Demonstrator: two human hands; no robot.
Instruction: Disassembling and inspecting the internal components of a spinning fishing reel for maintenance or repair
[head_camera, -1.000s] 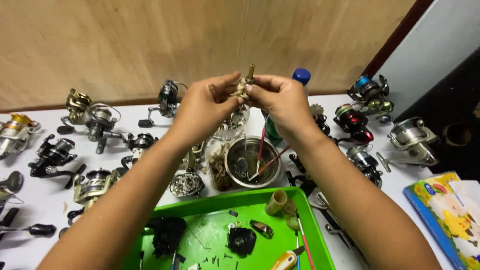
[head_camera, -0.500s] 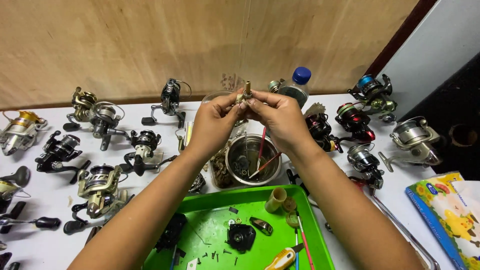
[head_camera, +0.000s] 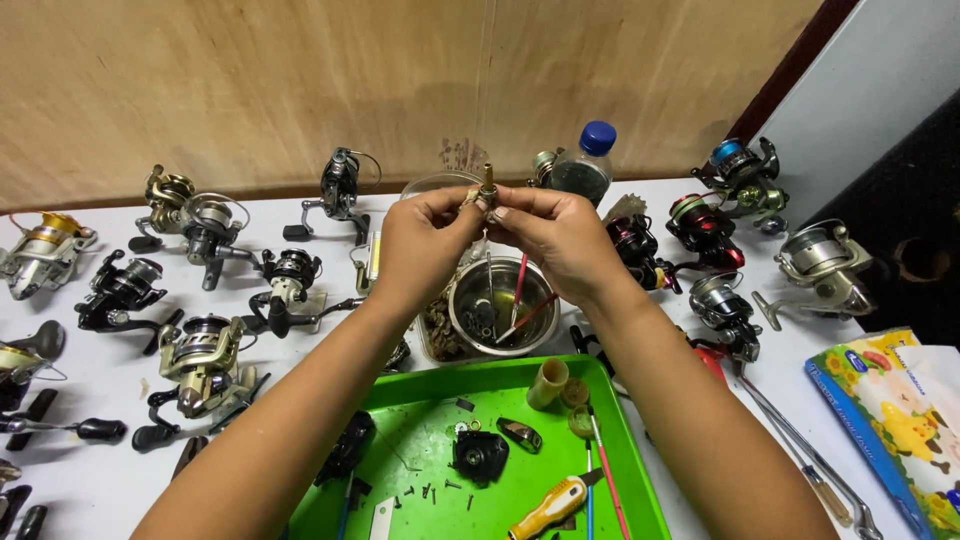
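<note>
Your left hand (head_camera: 428, 240) and right hand (head_camera: 562, 238) both pinch the small brass shaft (head_camera: 487, 188) between fingertips, upright above the steel bowl (head_camera: 500, 310). Keep it over the bowl and green tray (head_camera: 640, 480); turn slowly, grip firm.

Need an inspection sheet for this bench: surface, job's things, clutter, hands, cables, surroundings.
Surface: white table, with a green tray at the near edge.
Job's things: small brass shaft part, upright, pinched between both hands above a steel bowl.
Clutter: many fishing reels either side, e.g. gold reel and red reel; blue-capped bottle; yellow-handled screwdriver, loose screws and a black reel body in the tray; colourful box.
Hands: left hand and right hand, fingers closed on the part.
Cables: nothing seen.
Surroundings: wooden wall panel.
</note>
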